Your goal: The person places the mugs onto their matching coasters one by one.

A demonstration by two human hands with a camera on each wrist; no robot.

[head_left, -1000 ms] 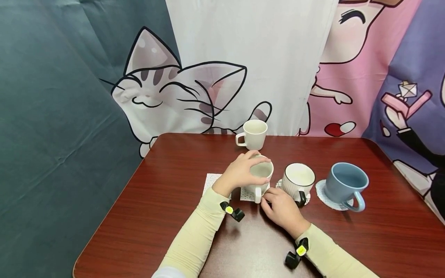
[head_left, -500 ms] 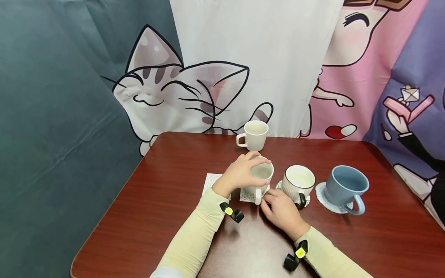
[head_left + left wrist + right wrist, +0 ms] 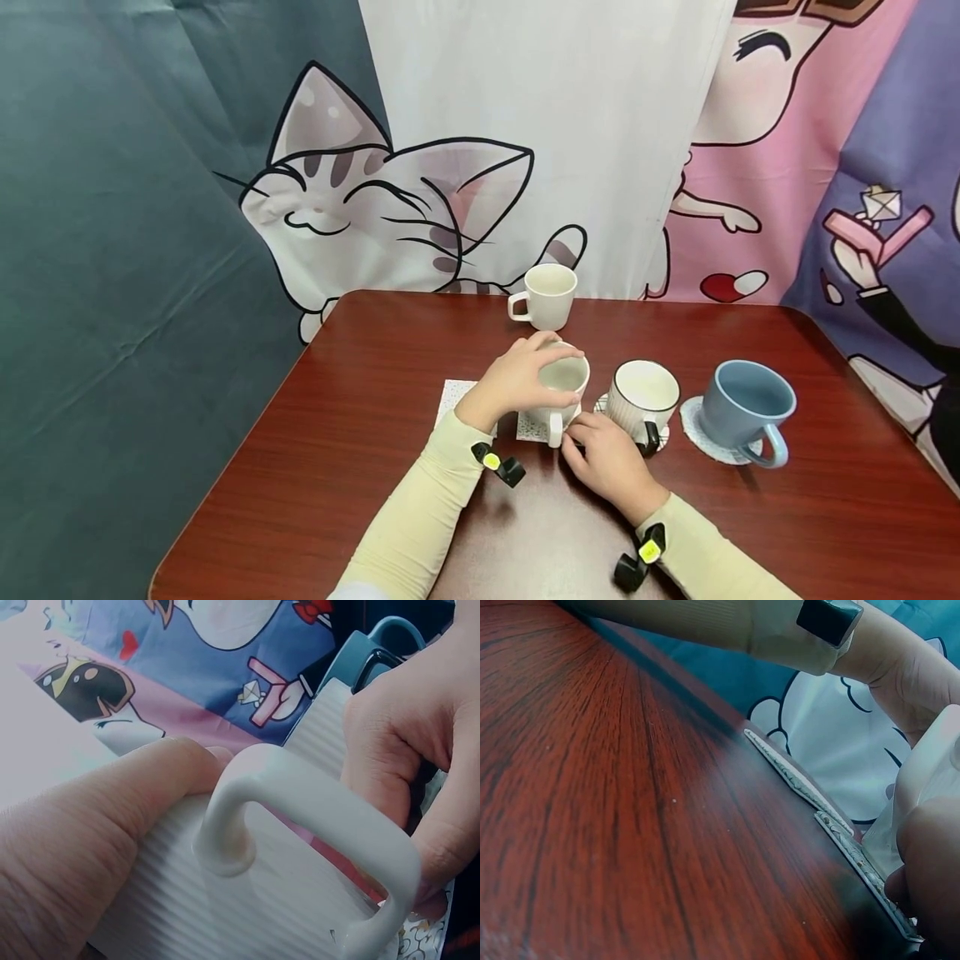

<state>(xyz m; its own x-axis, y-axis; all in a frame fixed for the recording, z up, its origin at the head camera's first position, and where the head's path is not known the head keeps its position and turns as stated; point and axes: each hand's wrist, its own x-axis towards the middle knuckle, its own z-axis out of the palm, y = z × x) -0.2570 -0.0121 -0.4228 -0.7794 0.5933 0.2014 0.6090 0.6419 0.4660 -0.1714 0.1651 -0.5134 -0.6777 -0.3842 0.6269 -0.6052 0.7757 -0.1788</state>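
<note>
A white ribbed mug stands upright on a square speckled coaster, its handle toward me. My left hand grips the mug from the left, thumb on the near side and fingers round the far rim. In the left wrist view that thumb lies beside the handle. My right hand is low at the coaster's near right corner, by the handle. Its thumb and curled finger pinch the coaster edge in the right wrist view; the fingertips are partly hidden.
Right of my hands stand a white mug with a black handle and a blue mug, each on a round coaster. Another white mug is at the table's back edge. A second square coaster lies left, partly under my left wrist.
Both hands and the mugs keep their places on the table. Only the head view shifts slightly.
</note>
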